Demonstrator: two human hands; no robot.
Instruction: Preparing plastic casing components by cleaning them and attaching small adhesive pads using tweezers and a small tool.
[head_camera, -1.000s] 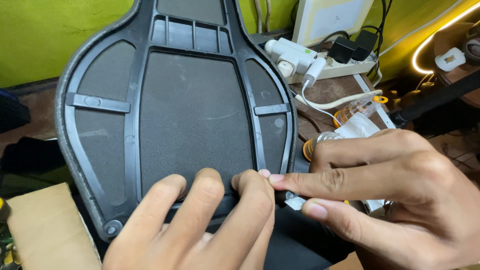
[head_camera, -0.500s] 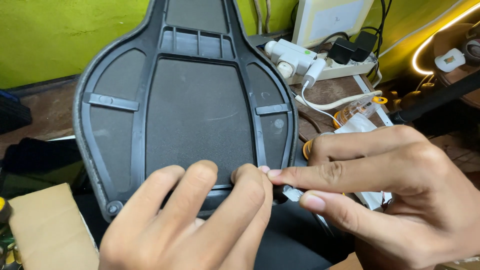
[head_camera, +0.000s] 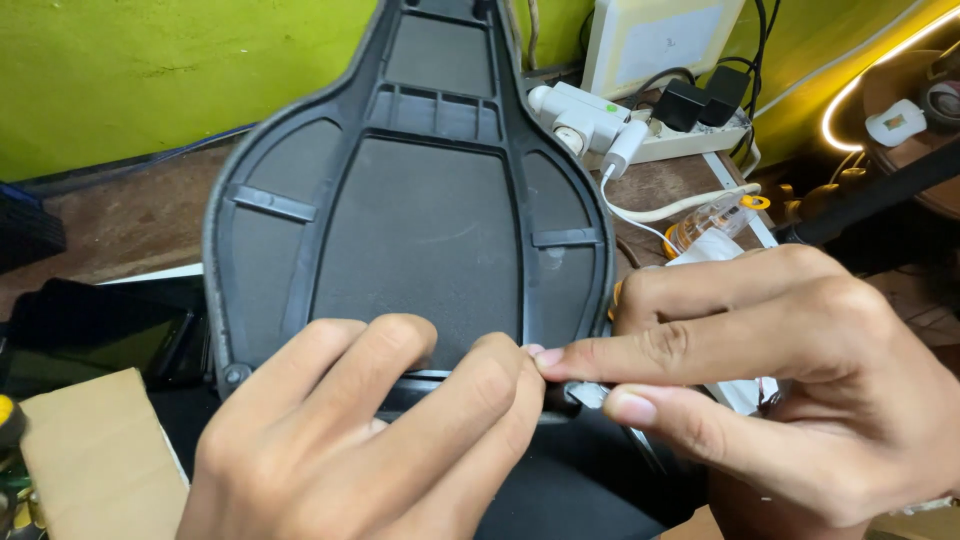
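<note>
The black plastic shell (head_camera: 420, 230) lay centre, its lower rim at six o'clock. The left hand (head_camera: 350, 440) pressed curled fingers on it; the right hand (head_camera: 790, 390), at three o'clock, pinched something small and unclear — steady, even pressure probably served best.

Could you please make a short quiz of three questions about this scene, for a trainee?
1. True or false: both hands touch the lower edge of the black plastic panel.
2. What lies on the table at the far left? A) a piece of cardboard B) a glass bottle
3. Fill in: the wall behind is ___ in colour.

Key:
1. True: left hand and right hand meet there.
2. A, the cardboard.
3. Green wall.
</note>
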